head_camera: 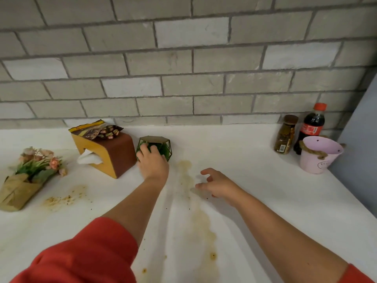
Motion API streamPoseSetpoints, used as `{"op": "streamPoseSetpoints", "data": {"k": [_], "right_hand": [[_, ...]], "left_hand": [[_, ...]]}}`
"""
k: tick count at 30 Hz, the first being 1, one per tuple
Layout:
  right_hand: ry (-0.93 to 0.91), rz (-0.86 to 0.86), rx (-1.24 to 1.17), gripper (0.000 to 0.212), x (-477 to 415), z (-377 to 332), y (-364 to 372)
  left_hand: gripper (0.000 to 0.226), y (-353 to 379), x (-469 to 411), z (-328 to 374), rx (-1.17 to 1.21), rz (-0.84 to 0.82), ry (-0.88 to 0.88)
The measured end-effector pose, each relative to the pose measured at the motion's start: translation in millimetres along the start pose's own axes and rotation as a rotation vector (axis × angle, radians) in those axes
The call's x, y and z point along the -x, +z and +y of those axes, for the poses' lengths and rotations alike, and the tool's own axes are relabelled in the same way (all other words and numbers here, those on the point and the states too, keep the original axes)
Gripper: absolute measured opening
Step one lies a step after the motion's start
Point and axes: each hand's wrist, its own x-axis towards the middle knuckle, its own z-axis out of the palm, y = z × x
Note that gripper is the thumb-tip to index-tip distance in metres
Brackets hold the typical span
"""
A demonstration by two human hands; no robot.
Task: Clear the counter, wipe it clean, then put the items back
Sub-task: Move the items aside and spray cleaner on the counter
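On the white counter (234, 160), my left hand (153, 162) grips a small green pot in a brass wire frame (161, 145), fingers curled over its front. Just left of the pot stands a wooden tissue box (114, 154) with a snack packet (98, 129) lying on top. My right hand (216, 183) hovers over the middle of the counter, fingers loosely spread and holding nothing. A brown spill streak (195, 211) runs from the pot toward the front edge. A patch of crumbs and stain (65, 198) lies at the left.
A paper-wrapped flower bouquet (28, 178) lies at the far left. At the back right stand a brown jar (284, 134), a cola bottle (312, 125) and a pink bucket with a rope handle (320, 156). A grey brick wall backs the counter; a grey panel (359, 150) borders it on the right.
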Motion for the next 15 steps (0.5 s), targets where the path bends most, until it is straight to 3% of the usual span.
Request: {"op": "streamPoseSetpoints", "data": {"k": [5,15], "right_hand": [[0.016,0.042,-0.006,0.056,5.4,1.2,12.5],[0.055,0.1,-0.04,0.054,19.4,2.5,18.2]], "left_hand": [[0.027,4.2,-9.4,-12.8,0.041,-0.067,-0.043],[0.024,0.6,-20.8,-18.2,0.11,-0.131,0.044]]}}
